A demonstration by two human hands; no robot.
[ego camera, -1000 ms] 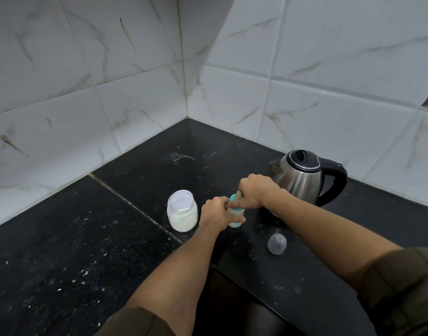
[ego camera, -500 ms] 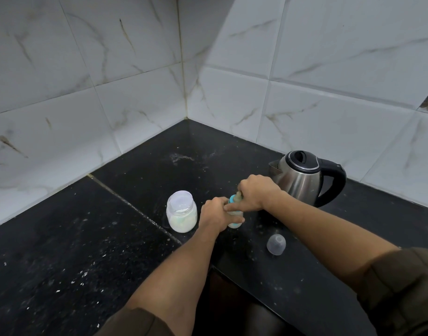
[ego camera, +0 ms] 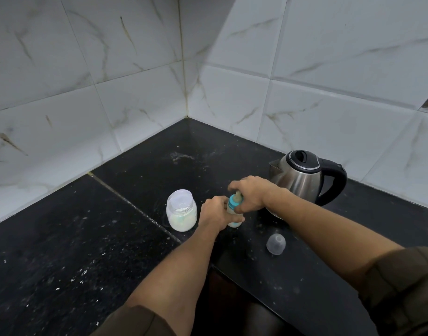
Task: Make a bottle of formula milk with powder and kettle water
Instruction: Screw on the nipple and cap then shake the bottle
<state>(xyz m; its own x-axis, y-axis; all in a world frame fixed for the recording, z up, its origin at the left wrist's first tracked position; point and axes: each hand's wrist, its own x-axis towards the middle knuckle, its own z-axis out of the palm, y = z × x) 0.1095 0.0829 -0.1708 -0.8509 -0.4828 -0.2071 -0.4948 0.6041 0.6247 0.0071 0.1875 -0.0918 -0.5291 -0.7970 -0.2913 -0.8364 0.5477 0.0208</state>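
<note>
Nearest the camera, 2 bare forearms reach out from olive sleeves [ego camera: 402, 294] over the black counter [ego camera: 62, 251]. At about 4 o'clock from the hands, the clear dome cap [ego camera: 276, 244] lies apart on the counter, probably set aside so it can go on last.

At centre the baby bottle [ego camera: 234, 215] stands upright on the counter. The left hand [ego camera: 214, 212] is wrapped closed around its body from 9 o'clock, most likely to brace it against turning. The right hand [ego camera: 250, 194] comes down from 1 o'clock, its fingers closed on the blue collar [ego camera: 232, 204] and the teat above it, a grip that suits twisting the top. Whether the collar is being tightened or loosened cannot be told.

Both hands cover most of the bottle: only the collar, part of the teat and a pale strip near the base show, so the level of anything inside is hidden.

Just beside the left hand at 9 o'clock, the clear jar of white powder [ego camera: 182, 210] stands within easy reach; a lid seems to be on, though this is unclear.

Farther off at 2 o'clock, the steel kettle [ego camera: 302, 178] sits lid shut, spout toward the bottle and black handle turned away. Its lower edge is cut off by the right wrist, and no water level is visible.
</note>
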